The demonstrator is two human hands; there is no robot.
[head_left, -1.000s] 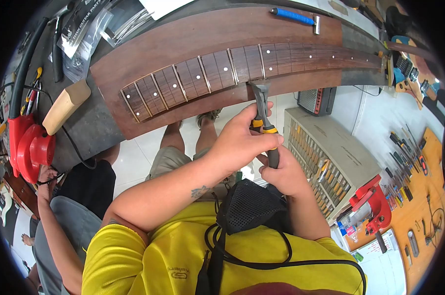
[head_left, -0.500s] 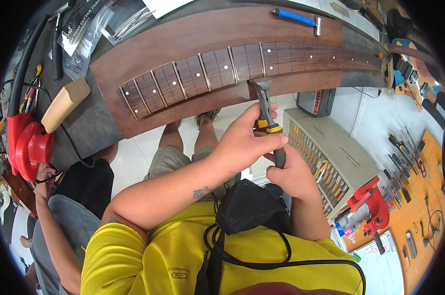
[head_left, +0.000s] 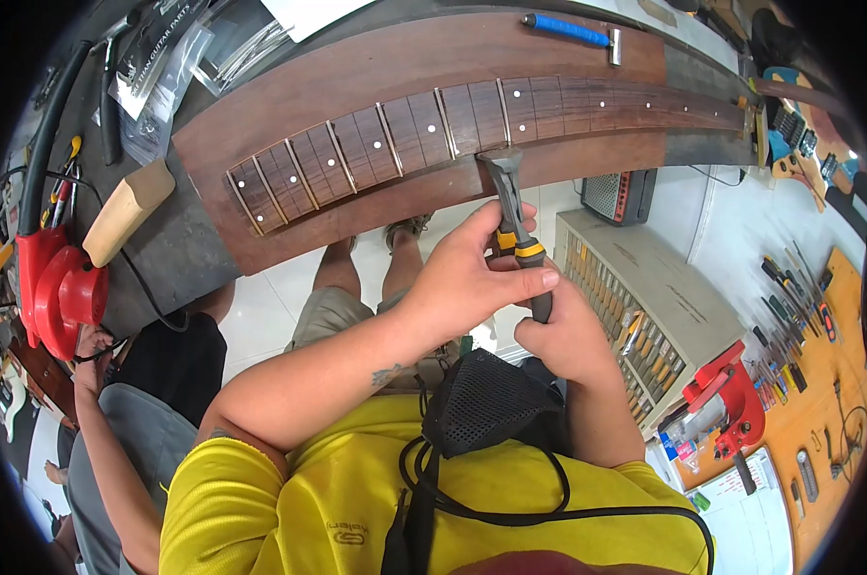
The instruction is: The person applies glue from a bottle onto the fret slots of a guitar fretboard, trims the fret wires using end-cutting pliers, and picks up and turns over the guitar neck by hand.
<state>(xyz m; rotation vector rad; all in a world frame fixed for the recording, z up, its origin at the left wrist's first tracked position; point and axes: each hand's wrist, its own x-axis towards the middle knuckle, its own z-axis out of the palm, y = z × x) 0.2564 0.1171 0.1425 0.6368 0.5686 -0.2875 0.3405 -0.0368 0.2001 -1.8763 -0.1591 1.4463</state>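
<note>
My left hand (head_left: 467, 273) is closed around the upper handles of a pair of end nippers (head_left: 506, 177) with black and yellow grips. Lower down, my right hand (head_left: 569, 331) holds the ends of the same handles; its fingers are partly hidden. The nippers' wide metal head points away from me, at the near edge of a dark wooden guitar fretboard (head_left: 409, 129). Whether the jaws grip anything cannot be made out. Metal frets cross the left part of the fretboard, while the slots to the right hold none. Light dot inlays run along it.
The fretboard lies on a brown board (head_left: 309, 72). Behind it rests a blue-handled hammer (head_left: 572, 32). On the left are a wooden block (head_left: 127, 213), a red blower (head_left: 64, 292) and plastic packets (head_left: 165, 101). A co-worker's arm (head_left: 107, 450) shows there. A drawer cabinet (head_left: 658, 311) stands right.
The view has shifted slightly, so the fretboard appears a little further left and higher. My hands keep their hold on the nippers, whose head stays at the fretboard's near edge.
</note>
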